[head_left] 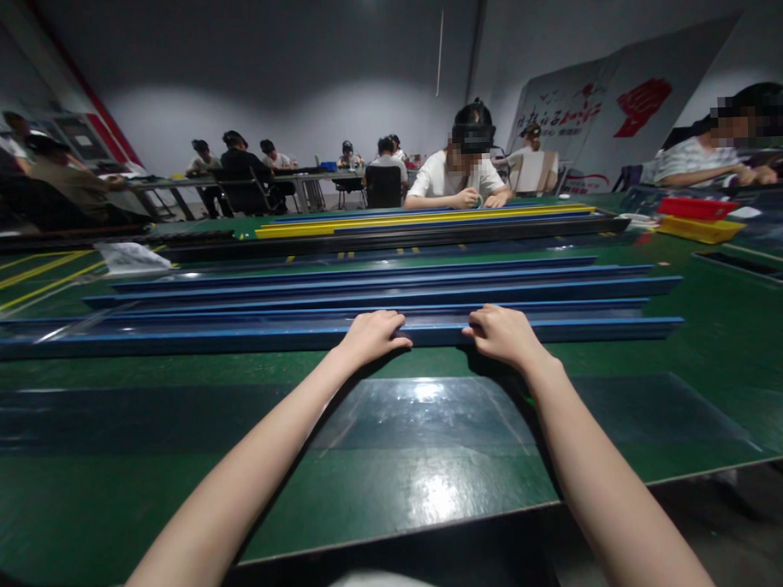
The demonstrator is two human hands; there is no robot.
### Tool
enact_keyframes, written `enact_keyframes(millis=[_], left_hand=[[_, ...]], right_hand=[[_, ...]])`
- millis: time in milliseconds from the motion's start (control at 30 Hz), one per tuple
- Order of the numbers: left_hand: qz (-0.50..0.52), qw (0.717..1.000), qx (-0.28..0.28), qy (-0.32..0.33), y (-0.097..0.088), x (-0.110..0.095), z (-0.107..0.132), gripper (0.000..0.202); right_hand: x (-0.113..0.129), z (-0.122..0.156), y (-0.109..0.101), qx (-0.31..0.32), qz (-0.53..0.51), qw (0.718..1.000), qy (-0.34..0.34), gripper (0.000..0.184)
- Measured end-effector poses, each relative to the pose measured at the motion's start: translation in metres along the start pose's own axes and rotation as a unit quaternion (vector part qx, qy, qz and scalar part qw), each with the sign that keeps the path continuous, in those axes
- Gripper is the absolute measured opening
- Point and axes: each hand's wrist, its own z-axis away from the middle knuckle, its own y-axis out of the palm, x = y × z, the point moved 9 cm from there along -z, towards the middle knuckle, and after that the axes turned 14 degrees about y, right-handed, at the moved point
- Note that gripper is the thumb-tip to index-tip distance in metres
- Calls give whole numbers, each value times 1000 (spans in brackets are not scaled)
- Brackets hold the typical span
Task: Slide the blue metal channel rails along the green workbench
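Several long blue rails lie side by side across the green table [116, 491]. The nearest blue rail [175, 342] runs left to right just beyond a clear glossy sheet [428, 421]. My left hand [371, 335] rests on this rail's near edge with fingers curled over it. A little to the right, my right hand [503, 332] grips the same rail in the same way. Both forearms reach forward over the glossy sheet.
Behind the blue rails lie black, yellow and blue rails [421, 221]. A person in a white shirt [458, 176] sits opposite. Red and yellow trays [700, 217] stand at the right. A white bag [130, 257] lies at the left. Other people sit at far tables.
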Motion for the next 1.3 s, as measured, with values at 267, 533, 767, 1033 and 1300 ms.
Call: enact_keyframes(millis=[267, 533, 767, 1033, 1300], left_hand=[[-5, 1000, -7, -4, 1, 2, 1, 31], [-11, 1000, -13, -1, 0, -1, 1, 30], [-19, 1000, -15, 1, -1, -2, -1, 30], [-17, 1000, -16, 7, -1, -3, -2, 31], [-26, 999, -21, 17, -4, -4, -2, 33]], right_hand=[[4, 2, -1, 2, -31, 999, -14, 26], [17, 3, -4, -38, -51, 997, -37, 37], [41, 5, -2, -76, -81, 991, -77, 31], [35, 1, -3, -83, -110, 988, -68, 26], [36, 0, -4, -83, -96, 989, -71, 26]])
